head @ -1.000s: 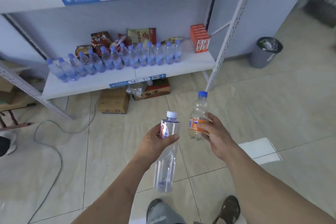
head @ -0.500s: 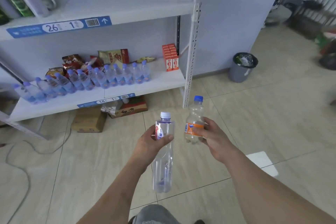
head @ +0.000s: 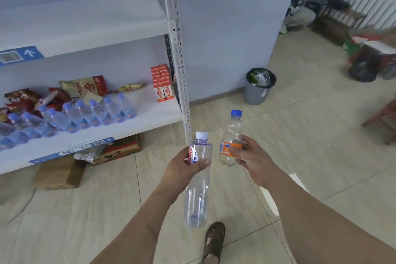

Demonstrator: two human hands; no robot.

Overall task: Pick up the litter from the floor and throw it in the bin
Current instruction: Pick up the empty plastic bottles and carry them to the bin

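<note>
Nearest the viewer, a sandalled foot stands on the tiled floor. Just above it, the left hand is wrapped around the upper part of a tall clear bottle with a white cap; thumb and fingers are curled across its red and white label, and the body hangs down below the hand, roughly upright. Beside it, the right hand grips a small bottle with an orange label and blue cap, fingers closed round the label, cap uppermost. The two bottles are close together but apart.

Further off, to the left, cardboard boxes sit on the floor under a white shelf. The shelf carries a row of small water bottles, snack bags and orange cartons.

Beyond, a grey bin with a black liner stands on the floor against the wall, well apart from both hands, with some rubbish visible inside. A white radiator is at far right.
</note>
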